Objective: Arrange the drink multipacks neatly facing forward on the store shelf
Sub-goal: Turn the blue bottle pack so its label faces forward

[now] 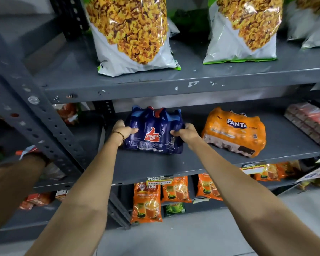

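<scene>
Thums Up multipack: on grey shelf, label fwd. L hand & R hand fingers curled, gripping its sides. Fanta multipack: just right of it, apart.

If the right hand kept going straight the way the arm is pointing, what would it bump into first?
The right hand already grips the blue Thums Up multipack, so it would push that pack first. Behind it, probably the shelf's back wall, though depth is hard to judge.
</scene>
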{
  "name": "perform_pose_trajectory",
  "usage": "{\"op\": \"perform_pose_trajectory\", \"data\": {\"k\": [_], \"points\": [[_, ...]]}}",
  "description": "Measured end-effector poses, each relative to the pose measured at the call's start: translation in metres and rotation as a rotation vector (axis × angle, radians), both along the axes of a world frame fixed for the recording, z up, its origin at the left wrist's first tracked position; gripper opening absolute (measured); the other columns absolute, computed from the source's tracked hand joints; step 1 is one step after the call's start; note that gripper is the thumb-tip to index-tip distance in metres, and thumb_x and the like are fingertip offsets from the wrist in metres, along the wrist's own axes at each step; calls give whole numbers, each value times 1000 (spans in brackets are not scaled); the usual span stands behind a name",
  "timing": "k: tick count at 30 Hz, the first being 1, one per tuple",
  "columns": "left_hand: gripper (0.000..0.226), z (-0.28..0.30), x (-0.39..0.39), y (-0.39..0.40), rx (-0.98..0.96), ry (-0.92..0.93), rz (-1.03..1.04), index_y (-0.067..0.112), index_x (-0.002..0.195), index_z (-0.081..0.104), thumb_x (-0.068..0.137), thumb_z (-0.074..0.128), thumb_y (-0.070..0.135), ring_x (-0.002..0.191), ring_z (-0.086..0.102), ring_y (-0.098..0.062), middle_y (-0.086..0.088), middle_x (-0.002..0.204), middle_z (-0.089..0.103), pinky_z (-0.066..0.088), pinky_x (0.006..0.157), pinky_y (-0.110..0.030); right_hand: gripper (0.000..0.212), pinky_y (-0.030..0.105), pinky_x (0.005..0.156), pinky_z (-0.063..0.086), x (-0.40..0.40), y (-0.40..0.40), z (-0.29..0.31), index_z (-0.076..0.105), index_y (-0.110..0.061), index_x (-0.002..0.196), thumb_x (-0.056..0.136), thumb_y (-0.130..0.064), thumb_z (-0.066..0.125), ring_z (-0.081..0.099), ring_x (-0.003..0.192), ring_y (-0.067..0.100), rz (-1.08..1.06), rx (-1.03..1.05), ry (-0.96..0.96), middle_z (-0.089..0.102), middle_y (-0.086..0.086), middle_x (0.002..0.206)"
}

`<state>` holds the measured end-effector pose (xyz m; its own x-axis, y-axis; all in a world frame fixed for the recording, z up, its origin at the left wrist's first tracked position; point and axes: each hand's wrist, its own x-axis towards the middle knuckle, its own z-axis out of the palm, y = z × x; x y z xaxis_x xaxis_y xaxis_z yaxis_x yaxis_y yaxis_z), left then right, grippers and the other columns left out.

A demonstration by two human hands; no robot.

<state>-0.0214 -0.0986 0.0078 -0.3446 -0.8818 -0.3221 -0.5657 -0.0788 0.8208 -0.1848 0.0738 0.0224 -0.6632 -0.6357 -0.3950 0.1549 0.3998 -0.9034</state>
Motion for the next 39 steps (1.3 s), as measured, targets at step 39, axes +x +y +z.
{"op": "perform_pose_trajectory", "data": {"k": [39], "points": [[47, 21, 44, 111, -164, 189, 252, 11, 107, 66, 89, 47, 50, 106, 59, -30, -12, 116, 64, 41, 83, -31, 62, 66, 105, 32, 34, 16, 54, 39, -16, 138, 90, -54, 48, 44, 130, 39, 24, -84, -404, 49, 16, 136]]}}
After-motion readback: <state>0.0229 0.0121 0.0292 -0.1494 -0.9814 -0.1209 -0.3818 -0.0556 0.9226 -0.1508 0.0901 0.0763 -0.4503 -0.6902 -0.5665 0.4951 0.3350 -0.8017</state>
